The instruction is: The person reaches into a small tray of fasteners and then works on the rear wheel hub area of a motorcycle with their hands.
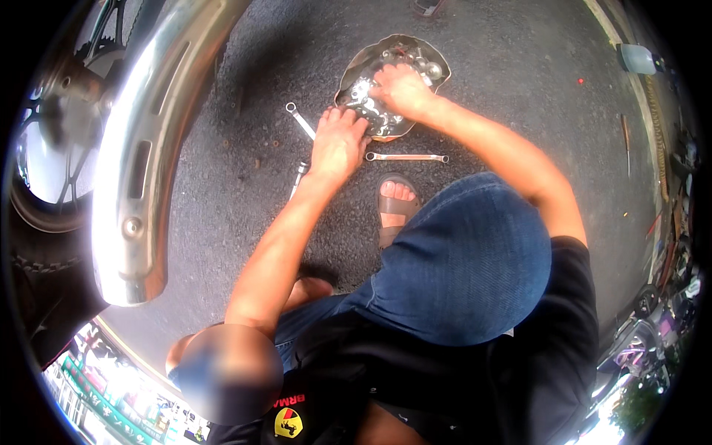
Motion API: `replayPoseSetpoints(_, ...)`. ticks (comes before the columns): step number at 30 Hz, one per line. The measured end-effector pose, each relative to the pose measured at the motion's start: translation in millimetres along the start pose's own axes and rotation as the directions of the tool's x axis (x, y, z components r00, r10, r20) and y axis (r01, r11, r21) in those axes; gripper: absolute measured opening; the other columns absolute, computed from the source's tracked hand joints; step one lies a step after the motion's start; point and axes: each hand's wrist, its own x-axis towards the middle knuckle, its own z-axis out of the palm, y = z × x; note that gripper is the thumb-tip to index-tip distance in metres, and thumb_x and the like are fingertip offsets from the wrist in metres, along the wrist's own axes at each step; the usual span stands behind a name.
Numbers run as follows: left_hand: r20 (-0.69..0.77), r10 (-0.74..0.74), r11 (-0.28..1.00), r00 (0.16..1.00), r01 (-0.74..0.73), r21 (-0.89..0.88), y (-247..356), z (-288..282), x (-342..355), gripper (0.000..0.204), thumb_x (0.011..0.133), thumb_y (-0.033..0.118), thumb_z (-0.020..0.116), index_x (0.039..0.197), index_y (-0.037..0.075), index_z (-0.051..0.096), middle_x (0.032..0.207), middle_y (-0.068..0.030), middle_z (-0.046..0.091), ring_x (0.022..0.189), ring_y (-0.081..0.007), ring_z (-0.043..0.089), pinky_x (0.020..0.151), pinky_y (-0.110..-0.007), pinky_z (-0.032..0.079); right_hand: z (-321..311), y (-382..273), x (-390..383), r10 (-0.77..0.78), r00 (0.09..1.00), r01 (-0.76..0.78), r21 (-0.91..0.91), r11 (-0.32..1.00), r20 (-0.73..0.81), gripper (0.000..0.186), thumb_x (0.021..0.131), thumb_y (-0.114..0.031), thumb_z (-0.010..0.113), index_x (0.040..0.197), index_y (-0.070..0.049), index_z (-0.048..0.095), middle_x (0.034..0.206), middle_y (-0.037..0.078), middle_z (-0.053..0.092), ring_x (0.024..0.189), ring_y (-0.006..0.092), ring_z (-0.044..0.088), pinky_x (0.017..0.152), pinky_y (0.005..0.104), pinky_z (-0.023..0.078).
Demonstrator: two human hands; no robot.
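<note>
A dented metal pan (437, 53) full of small shiny metal parts (361, 90) rests on the asphalt in front of me. My right hand (403, 89) reaches over its far right side with curled fingers down among the parts; what they pinch is hidden. At the near left rim, my left hand (340, 144) is closed on the pan's edge. A ring-ended wrench (300, 121) lies on the ground just left of that hand. Another double-ended ring wrench (407, 157) lies crosswise in front of the pan, and a socket tool (300, 178) is beside my left wrist.
A chrome exhaust guard (141, 163) of a motorcycle rises close on the left, beside a spoked wheel (55, 156). My sandalled foot (397, 204) is just below the near wrench. A plastic bottle (638, 59) and a thin rod-like tool (627, 144) lie far right.
</note>
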Motion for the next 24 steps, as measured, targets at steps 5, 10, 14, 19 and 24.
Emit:
replayPoseSetpoints(5, 0.034, -0.070, 0.992, 0.997, 0.074, -0.106, -7.6, -4.2, 0.0, 0.020, 0.071, 0.014, 0.067, 0.089, 0.006, 0.062, 0.096, -0.0118, 0.057, 0.102, -0.0314, 0.050, 0.092, -0.041, 0.040, -3.6, 21.0, 1.8, -0.063, 0.991, 0.054, -0.082, 0.995, -0.114, 0.017, 0.082, -0.021, 0.052, 0.092, -0.014, 0.064, 0.087, 0.008, 0.056, 0.090, 0.0238, 0.053, 0.077, 0.0370, 0.041)
replayPoseSetpoints(10, -0.073, -0.168, 0.942, 0.983, 0.139, -0.305, -15.9, -4.1, -5.4, 0.023, 0.074, 0.015, 0.067, 0.094, 0.005, 0.061, 0.103, -0.0138, 0.058, 0.103, -0.0320, 0.050, 0.090, -0.040, 0.042, -3.4, 4.5, 2.6, -0.065, 0.997, 0.066, -0.015, 0.998, 0.033, 0.015, 0.080, -0.019, 0.053, 0.083, -0.014, 0.066, 0.086, 0.005, 0.057, 0.092, 0.0215, 0.052, 0.078, 0.0368, 0.039)
replayPoseSetpoints(14, -0.026, -0.469, 0.666, 0.883, 0.334, -0.667, -19.5, -16.0, 0.5, 0.023, 0.080, 0.015, 0.065, 0.100, 0.002, 0.061, 0.101, -0.0131, 0.061, 0.097, -0.0255, 0.056, 0.086, -0.034, 0.044, 0.3, 0.4, 2.9, -0.069, 0.997, 0.070, -0.023, 0.997, 0.047, 0.014, 0.077, -0.018, 0.055, 0.079, -0.014, 0.068, 0.088, 0.003, 0.058, 0.092, 0.0206, 0.052, 0.078, 0.0364, 0.038)
replayPoseSetpoints(19, 0.130, -0.585, 0.415, 0.801, 0.433, -0.800, -13.7, -35.2, 1.3, 0.025, 0.085, 0.016, 0.063, 0.102, -0.002, 0.060, 0.094, -0.0068, 0.064, 0.088, -0.0116, 0.057, 0.080, -0.026, 0.044, 11.3, 0.9, 1.2, -0.025, 0.997, 0.031, -0.079, 0.996, 0.068, 0.013, 0.076, -0.018, 0.056, 0.079, -0.013, 0.068, 0.088, 0.004, 0.058, 0.092, 0.0207, 0.053, 0.079, 0.0372, 0.038)
replayPoseSetpoints(24, 0.157, -0.592, 0.382, 0.791, 0.447, -0.809, -12.4, -34.7, -7.4, 0.026, 0.085, 0.018, 0.063, 0.103, -0.001, 0.060, 0.093, -0.0067, 0.065, 0.086, -0.0118, 0.057, 0.079, -0.026, 0.044, 7.6, 1.4, 3.6, -0.038, 0.998, 0.037, 0.018, 0.999, 0.041, 0.013, 0.074, -0.016, 0.059, 0.083, -0.009, 0.065, 0.089, 0.007, 0.060, 0.092, 0.0250, 0.056, 0.080, 0.0398, 0.041)
